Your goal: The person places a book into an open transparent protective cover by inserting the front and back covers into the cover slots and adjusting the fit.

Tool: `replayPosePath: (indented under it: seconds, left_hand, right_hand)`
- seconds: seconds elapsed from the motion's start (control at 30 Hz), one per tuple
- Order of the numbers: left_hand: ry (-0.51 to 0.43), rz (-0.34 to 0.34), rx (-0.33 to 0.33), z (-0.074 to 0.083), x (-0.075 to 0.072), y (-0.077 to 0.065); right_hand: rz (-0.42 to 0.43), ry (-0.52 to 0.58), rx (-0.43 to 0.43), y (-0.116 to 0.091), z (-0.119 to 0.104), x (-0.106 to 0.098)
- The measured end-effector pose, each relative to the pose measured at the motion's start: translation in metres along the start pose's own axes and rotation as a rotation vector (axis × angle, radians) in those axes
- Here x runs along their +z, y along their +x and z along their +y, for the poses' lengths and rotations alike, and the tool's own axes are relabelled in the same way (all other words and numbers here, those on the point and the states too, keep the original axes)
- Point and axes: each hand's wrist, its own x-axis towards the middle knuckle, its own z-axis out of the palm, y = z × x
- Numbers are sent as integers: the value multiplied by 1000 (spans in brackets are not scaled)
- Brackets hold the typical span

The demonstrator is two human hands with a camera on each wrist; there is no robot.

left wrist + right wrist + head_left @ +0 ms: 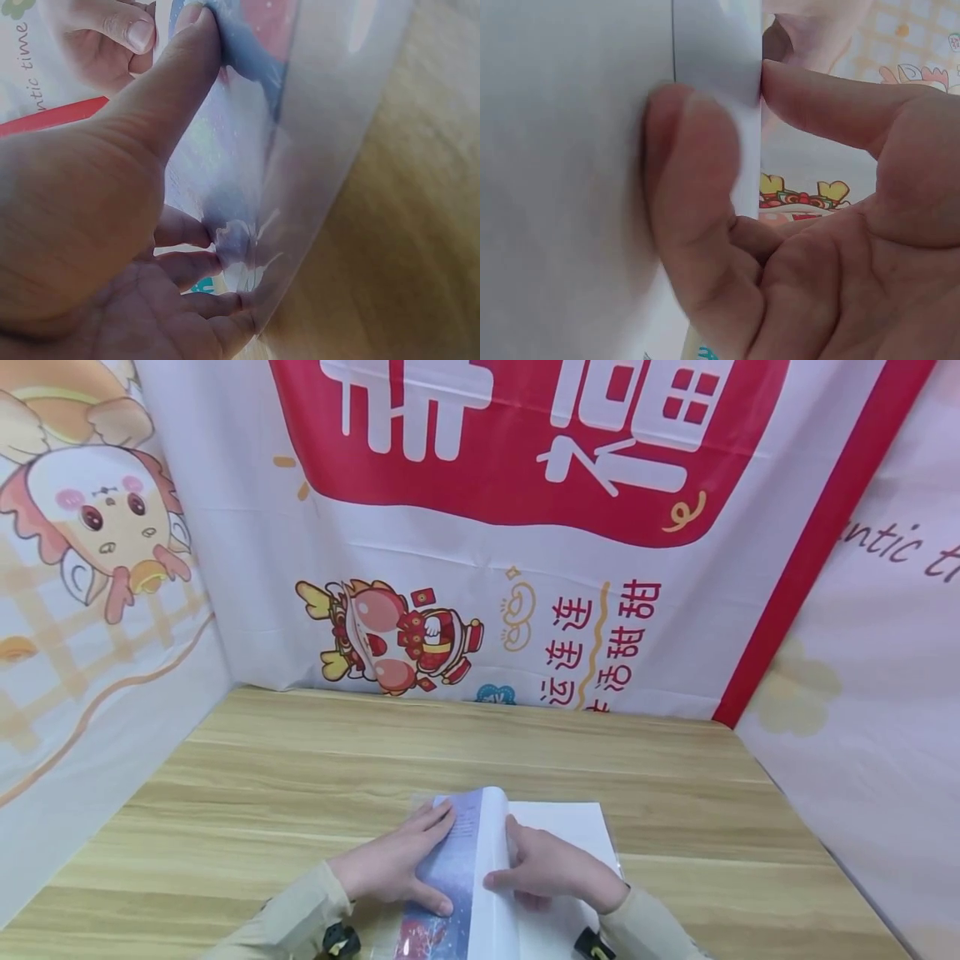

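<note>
The book (467,868) lies at the near centre of the table (300,760). My left hand (405,862) rests, fingers spread, on its left side; my right hand (555,864) pinches the raised page (492,835).

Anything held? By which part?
Yes: the right hand holds the curled white page along its bend, between thumb and fingers. The left hand rests on the printed page beside it.
</note>
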Motion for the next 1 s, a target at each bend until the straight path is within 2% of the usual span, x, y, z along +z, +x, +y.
replayPosePath:
  seconds: [0.13,0.57,1.0]
  left_hand:
    - [9,0,2,0,1,1]
    - [14,4,2,-1,1,0]
    - [20,-5,-3,-3,0,1]
  right_hand:
    - [2,18,-3,0,0,2]
    - [36,-44,1,2,-1,9]
    - [34,-22,13,4,1,0]
